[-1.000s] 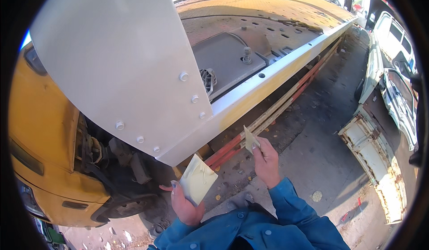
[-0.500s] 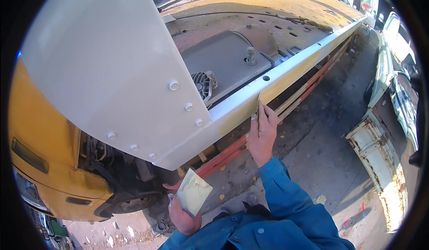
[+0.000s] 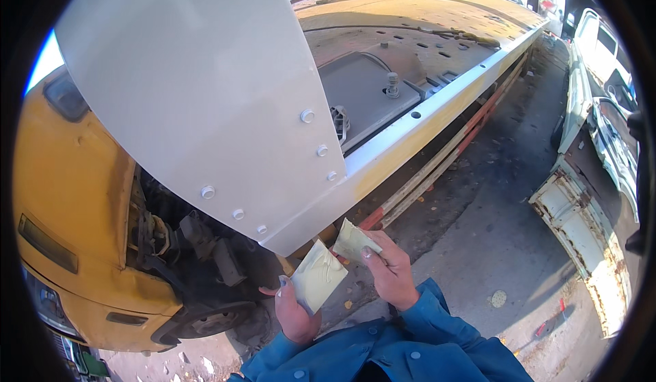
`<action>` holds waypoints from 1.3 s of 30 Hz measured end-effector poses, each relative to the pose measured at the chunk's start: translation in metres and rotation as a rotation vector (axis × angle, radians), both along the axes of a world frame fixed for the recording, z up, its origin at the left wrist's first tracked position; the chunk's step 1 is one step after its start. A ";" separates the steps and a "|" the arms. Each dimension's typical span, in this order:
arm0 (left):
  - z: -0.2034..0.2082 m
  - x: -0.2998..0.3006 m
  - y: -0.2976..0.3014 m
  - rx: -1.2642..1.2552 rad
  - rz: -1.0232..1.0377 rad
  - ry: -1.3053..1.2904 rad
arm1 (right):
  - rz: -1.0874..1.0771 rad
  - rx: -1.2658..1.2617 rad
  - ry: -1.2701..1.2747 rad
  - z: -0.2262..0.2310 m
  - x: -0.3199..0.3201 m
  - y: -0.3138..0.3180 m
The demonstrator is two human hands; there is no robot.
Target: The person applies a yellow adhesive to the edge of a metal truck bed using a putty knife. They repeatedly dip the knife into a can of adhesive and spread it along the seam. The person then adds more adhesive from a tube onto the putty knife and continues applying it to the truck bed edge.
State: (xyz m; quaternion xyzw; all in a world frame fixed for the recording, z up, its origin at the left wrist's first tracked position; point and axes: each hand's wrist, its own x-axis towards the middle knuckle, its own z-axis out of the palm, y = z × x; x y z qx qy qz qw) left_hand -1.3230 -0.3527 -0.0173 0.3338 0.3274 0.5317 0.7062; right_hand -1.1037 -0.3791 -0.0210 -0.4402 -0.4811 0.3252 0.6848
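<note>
My left hand [image 3: 298,317] is closed on the lower edge of a flat rectangular board [image 3: 318,278] that carries pale yellow putty, smeared and ridged on top. In my right hand [image 3: 394,270] I pinch a small flat putty spreader [image 3: 357,241], its face coated with the same pale paste. Spreader and board are close side by side, the spreader's lower corner near the board's right corner. Beyond them runs the long white side rail [image 3: 403,132] of a truck bed, with yellowish putty patches along its outer face. A large grey panel with bolts [image 3: 198,95] rises at the rail's near end.
On the left stands a yellow truck cab [image 3: 75,197], with a wheel [image 3: 212,320] low beside it. Red and white bars [image 3: 437,170] run beneath the rail. Rusty white vehicle panels [image 3: 581,238] stand on the concrete ground [image 3: 471,245] at right.
My right hand has come down and left from the rail's face, bringing the spreader next to the board. The board has shifted slightly right in my left hand. The whole view has shifted a little.
</note>
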 end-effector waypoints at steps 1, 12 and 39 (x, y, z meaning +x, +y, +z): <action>0.001 -0.001 0.000 -0.016 -0.029 0.011 | 0.061 -0.072 0.162 0.004 -0.002 -0.011; -0.018 -0.016 0.010 0.072 -0.031 0.092 | -0.242 -0.120 -0.437 0.000 0.000 -0.057; -0.018 -0.074 -0.008 0.416 0.476 0.307 | -0.459 -0.140 -0.031 -0.023 0.021 0.043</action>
